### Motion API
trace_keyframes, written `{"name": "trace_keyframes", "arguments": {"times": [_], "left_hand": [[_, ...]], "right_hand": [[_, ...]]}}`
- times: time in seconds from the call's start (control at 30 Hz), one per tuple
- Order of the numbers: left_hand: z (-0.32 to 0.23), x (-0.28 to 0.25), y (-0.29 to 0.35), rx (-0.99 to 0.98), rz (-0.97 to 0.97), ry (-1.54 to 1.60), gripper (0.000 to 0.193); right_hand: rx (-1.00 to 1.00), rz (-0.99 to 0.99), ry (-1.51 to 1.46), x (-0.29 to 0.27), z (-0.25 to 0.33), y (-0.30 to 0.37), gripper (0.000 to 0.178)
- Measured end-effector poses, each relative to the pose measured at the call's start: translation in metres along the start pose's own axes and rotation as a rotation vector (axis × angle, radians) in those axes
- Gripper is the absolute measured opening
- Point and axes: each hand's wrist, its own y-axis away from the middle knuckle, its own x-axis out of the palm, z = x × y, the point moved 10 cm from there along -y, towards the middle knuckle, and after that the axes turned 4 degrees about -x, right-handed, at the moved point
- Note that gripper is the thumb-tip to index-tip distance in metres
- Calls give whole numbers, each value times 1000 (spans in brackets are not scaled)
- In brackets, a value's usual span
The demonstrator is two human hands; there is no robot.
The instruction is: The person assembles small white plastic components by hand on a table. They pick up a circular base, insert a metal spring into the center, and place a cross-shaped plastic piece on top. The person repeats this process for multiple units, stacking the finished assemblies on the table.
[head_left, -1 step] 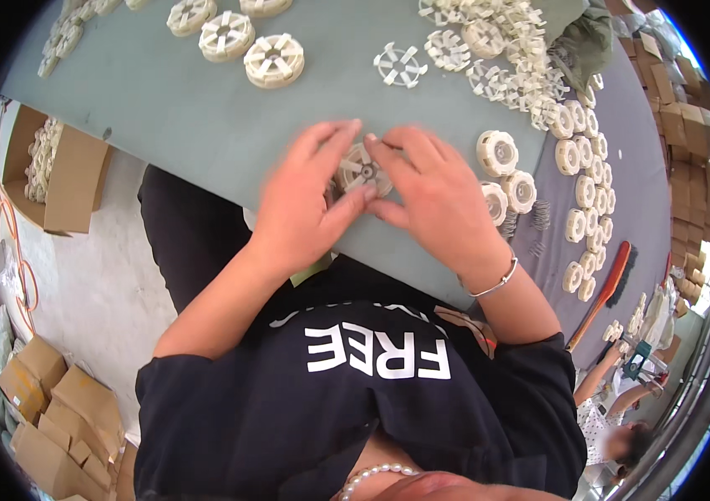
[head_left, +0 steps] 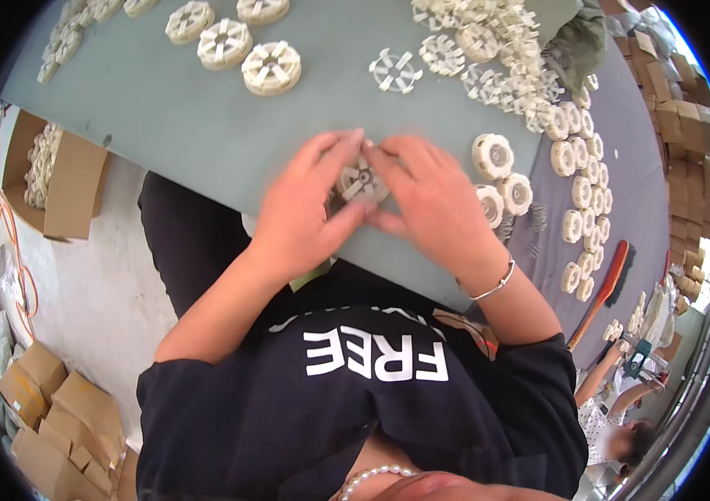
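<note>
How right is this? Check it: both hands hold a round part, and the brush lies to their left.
Wrong side: the head view shows the brush to their right. The left hand and right hand hold the round part.

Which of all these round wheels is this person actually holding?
The wheel between the left hand and the right hand. Only it has this person's fingers around it; the pale cluster beyond the right hand lies outside their grasp.

left hand (head_left: 301,209), right hand (head_left: 432,204) around spoked disc (head_left: 363,177); cream wheels (head_left: 514,194) near right hand; brush (head_left: 611,280) farther right
</note>
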Motion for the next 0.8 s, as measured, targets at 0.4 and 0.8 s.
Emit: {"name": "trace_keyframes", "arguments": {"times": [0.4, 0.8], "left_hand": [[7, -46, -17, 0, -285, -228, 62], [-1, 7, -42, -19, -42, -471, 58]], "right_hand": [[272, -208, 135, -42, -215, -31, 53], [276, 161, -16, -29, -130, -41, 54]]}}
